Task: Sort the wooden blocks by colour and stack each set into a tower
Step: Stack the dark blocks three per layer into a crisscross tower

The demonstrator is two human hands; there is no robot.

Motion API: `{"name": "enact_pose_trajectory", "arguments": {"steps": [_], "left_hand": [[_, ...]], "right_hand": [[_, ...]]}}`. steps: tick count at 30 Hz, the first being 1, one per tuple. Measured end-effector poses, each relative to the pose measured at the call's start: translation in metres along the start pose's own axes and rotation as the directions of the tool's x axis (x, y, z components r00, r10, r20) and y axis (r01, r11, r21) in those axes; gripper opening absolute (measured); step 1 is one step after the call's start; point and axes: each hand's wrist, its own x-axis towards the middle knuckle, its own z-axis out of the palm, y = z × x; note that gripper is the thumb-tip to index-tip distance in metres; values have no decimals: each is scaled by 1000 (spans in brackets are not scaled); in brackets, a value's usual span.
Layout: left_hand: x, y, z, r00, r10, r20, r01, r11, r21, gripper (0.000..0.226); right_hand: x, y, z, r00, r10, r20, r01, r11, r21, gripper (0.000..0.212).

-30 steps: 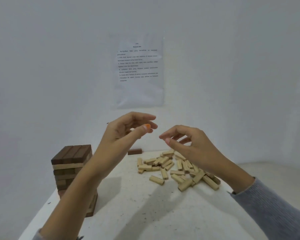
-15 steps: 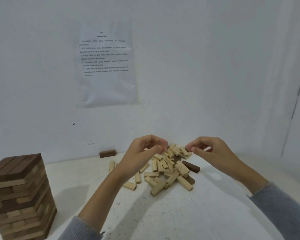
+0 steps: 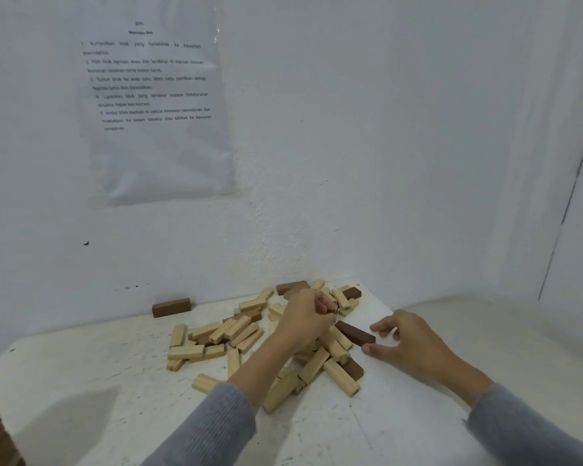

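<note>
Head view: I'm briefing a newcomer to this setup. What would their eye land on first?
A jumbled pile of pale blocks lies on the table by the wall. The left hand curls over the heap, while the right hand brackets a dark brown block at its right edge with thumb and forefinger. A printed sheet hangs on the wall above left.

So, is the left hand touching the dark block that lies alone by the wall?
Apart. The head view shows the left hand at the pile, with bare table between it and the lone dark block.
</note>
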Motion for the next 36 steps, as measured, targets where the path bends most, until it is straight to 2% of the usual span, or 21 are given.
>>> {"name": "enact_pose_trajectory", "arguments": {"steps": [4,8,11,14,18,20,24,26,28,31,34,36], "left_hand": [[18,-5,16,999,-5,-42,10,993,118,10],[26,-7,23,996,-28,-87,40,990,133,25],[29,-7,24,994,-67,-89,79,986,145,36],[31,-3,22,989,-116,-87,128,981,147,36],[35,-1,18,970,-237,-49,241,964,113,43],[35,0,20,969,-246,-35,248,957,152,47],[33,5,23,986,-169,2,159,927,339,43],[34,7,23,988,-155,17,135,905,404,43],[37,6,23,989,-147,3,137,927,351,41],[39,2,21,991,-119,-64,122,991,47,35],[44,3,17,992,-95,-85,78,978,-191,26],[46,6,13,988,-126,-84,95,946,-309,17]], "right_hand": [[5,5,-1,1000,-2,-29,2,1000,12,17],[8,9,-7,992,111,-60,-86,941,326,15],[13,10,-12,987,157,-29,-116,829,547,14],[19,7,-14,984,175,33,-137,626,767,21],[32,3,-12,977,195,81,-157,409,899,22],[40,2,-10,970,221,104,-182,370,911,23],[57,-3,-11,953,259,156,-245,359,901,19],[67,-3,-10,955,247,164,-256,406,877,18],[76,1,-9,964,223,146,-245,522,817,18],[89,7,-3,980,186,69,-177,668,723,12],[105,16,5,992,119,-50,-66,799,598,11],[114,23,12,995,40,-87,2,900,436,14]]}}
